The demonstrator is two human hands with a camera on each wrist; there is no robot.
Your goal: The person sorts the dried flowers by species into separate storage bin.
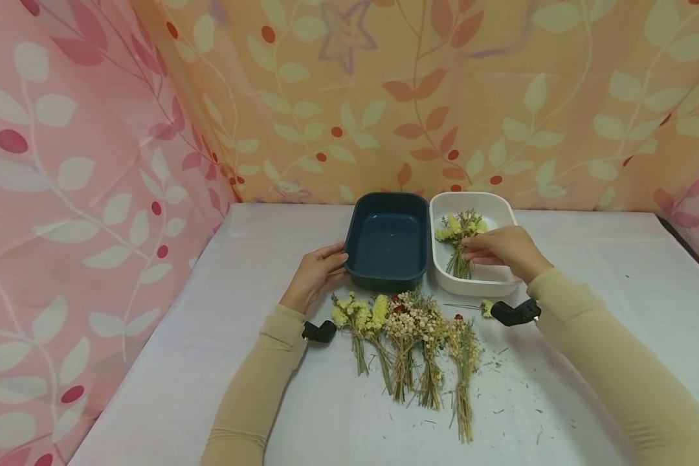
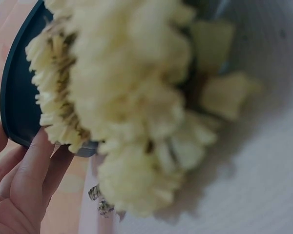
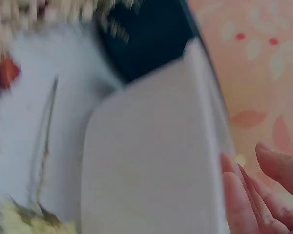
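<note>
The dark blue rounded-rectangular tray (image 1: 389, 243) looks like smooth plastic with a faint sheen; the white rounded-rectangular tray (image 1: 468, 287) seems smooth plastic too. Cream-and-straw dried-flower bunches (image 1: 404, 327) look rough, the white cloth tabletop (image 1: 180, 362) matt.

One dark-blue round-cornered tray (image 1: 387, 244) and one white round-cornered tray (image 1: 468, 287), containing one yellow dried-flower bunch (image 1: 454, 226), are standing adjacent. At their six o'clock, five yellow, cream and red dried-flower bunches (image 1: 404, 331) and one yellow-flowered stem (image 1: 487, 309) are lying.
</note>
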